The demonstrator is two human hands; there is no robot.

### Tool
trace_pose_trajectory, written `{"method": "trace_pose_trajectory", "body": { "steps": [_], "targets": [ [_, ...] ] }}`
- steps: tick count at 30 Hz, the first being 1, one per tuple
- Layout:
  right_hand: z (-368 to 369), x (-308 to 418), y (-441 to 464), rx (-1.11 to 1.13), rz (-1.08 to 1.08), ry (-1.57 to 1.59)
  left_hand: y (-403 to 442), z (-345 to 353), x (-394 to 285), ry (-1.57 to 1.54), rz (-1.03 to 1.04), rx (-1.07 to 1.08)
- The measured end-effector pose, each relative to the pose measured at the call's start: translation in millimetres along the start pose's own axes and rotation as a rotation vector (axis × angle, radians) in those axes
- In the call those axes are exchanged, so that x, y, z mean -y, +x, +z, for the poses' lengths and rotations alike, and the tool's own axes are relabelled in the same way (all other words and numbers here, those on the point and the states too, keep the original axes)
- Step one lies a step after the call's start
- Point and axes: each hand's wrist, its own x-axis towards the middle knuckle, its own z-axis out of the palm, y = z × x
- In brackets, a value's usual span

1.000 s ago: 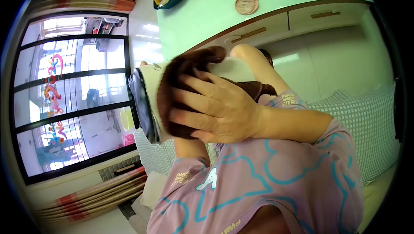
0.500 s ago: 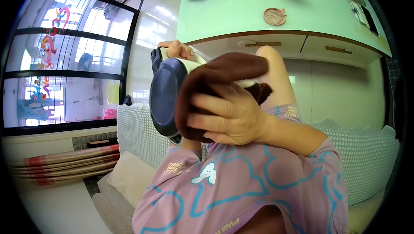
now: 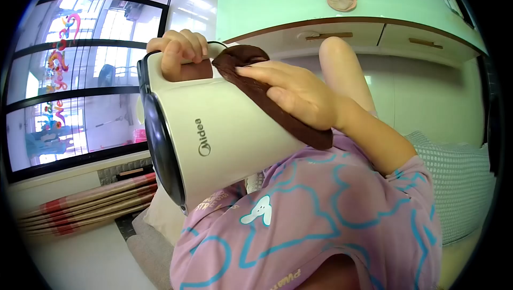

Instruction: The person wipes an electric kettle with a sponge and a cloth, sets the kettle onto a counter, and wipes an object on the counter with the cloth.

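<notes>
A white electric kettle [image 3: 230, 135] with a dark lid [image 3: 163, 154] and "Midea" on its side is held tilted on its side over the lap, lid towards the left. My left hand [image 3: 179, 52] is closed round its handle at the top. My right hand [image 3: 299, 92] presses a brown cloth [image 3: 283, 116] against the kettle near its base end, fingers laid along the cloth. The base itself is hidden behind the cloth and hand.
Ahead stands a pale green table [image 3: 278, 1] with drawers [image 3: 342, 39], carrying a small round pinkish item [image 3: 342, 0]. A patterned sofa cover [image 3: 454, 188] lies to the right. Dark-framed glass doors [image 3: 85, 71] and a striped curtain [image 3: 91, 204] are at the left.
The kettle has turned so its white side and lettering face me, and its lid end has moved left. My right hand and the cloth have shifted towards the base end, with the fingers now straighter.
</notes>
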Motion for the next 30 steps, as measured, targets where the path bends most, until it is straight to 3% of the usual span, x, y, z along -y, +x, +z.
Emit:
{"method": "trace_pose_trajectory", "body": {
  "steps": [1,3,6,7,9,12,13,17,20,21,23,24,25,29,30],
  "targets": [
    [3.3,3.3,-6.7,-0.064,-0.072,-0.071,1.4,-2.8,-2.2,-0.041,-0.031,0.097],
    [24.4,2.7,-28.3,-0.229,-0.189,-0.266,1.9,-13.8,1.2,-0.089,0.044,-0.042],
    [29.5,22.3,-25.1,-0.161,-0.352,-0.297,5.6,-11.7,9.3,-0.122,0.062,-0.066],
    [32.0,27.1,-14.7,-0.182,-0.411,-0.263,8.8,-13.9,12.8,-0.161,0.055,0.055],
    [23.3,41.0,7.1,-0.153,-0.305,-0.196,14.2,-19.8,23.4,-0.219,0.059,0.28],
    [1.9,32.7,37.9,0.051,-0.204,0.015,12.9,-2.9,26.3,-0.464,0.058,0.227],
    [-10.0,30.0,38.5,0.148,-0.08,0.038,18.7,-10.5,26.8,-0.468,0.085,0.263],
    [-20.8,9.0,30.9,0.19,-0.002,0.198,22.5,-25.3,14.7,-0.27,-0.021,0.176],
    [-15.6,-3.3,14.7,0.049,0.033,0.503,20.8,-22.3,24.7,-0.368,-0.018,0.115],
    [-5.9,-20.0,10.8,-0.091,0.011,0.733,22.1,-26.5,31.5,-0.51,-0.02,0.039],
    [24.5,-37.8,1.9,-0.526,-0.191,0.566,19.2,-20.5,37.1,-0.666,-0.022,-0.134],
    [23.4,-41.1,-0.1,-0.543,-0.084,0.313,14.3,-16.9,33.5,-0.558,-0.129,-0.149],
    [29.1,-49.3,1.3,-0.546,-0.092,0.314,11.5,-15.1,30.1,-0.449,-0.232,-0.158],
    [63.1,-78.3,4.3,-1.003,0.144,0.463,10.0,-32.5,37.4,-0.582,-0.293,-0.057],
    [50.9,-76.5,3.5,-0.989,-0.004,0.108,11.0,-29.6,35.5,-0.528,-0.302,0.0]
  ]
}}
